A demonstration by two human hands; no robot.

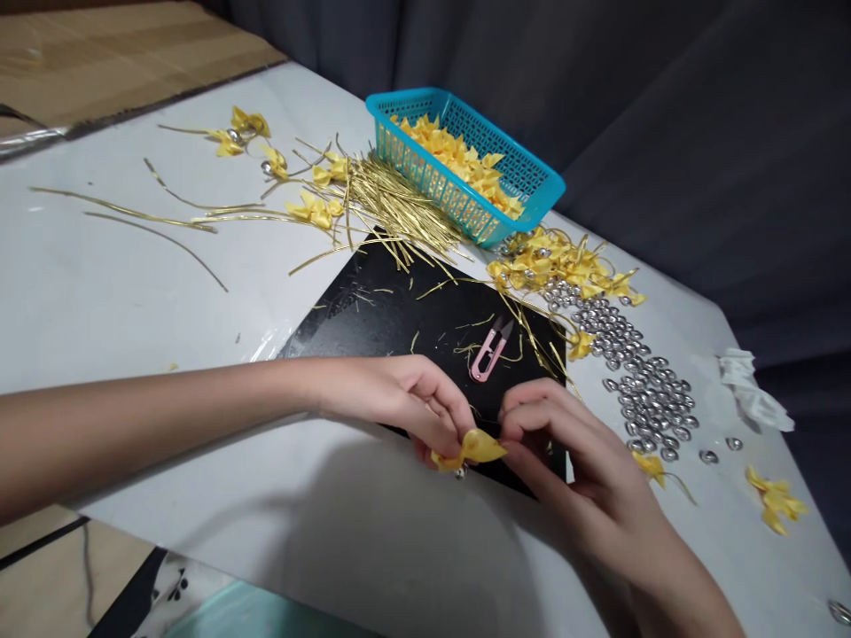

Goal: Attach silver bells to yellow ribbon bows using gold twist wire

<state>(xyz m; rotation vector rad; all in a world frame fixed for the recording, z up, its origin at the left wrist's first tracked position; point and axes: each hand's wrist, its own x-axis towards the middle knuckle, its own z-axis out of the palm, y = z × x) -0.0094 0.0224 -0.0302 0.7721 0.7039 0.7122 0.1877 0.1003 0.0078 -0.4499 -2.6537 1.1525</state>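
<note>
My left hand (405,403) and my right hand (565,452) meet over the near edge of a black mat (399,310). Both pinch a small yellow ribbon bow (473,447), the left from the left side, the right from the right. A tiny silver bead (459,472) hangs just under the bow. Pink thread snips (490,350) lie on the mat just beyond my fingers.
A blue basket (532,177) of yellow bows stands at the back. Gold wire ties (392,204) lie heaped left of it, loose bows (565,261) and silver beads (638,381) to the right. Crumpled white paper (751,390) sits near the right table edge.
</note>
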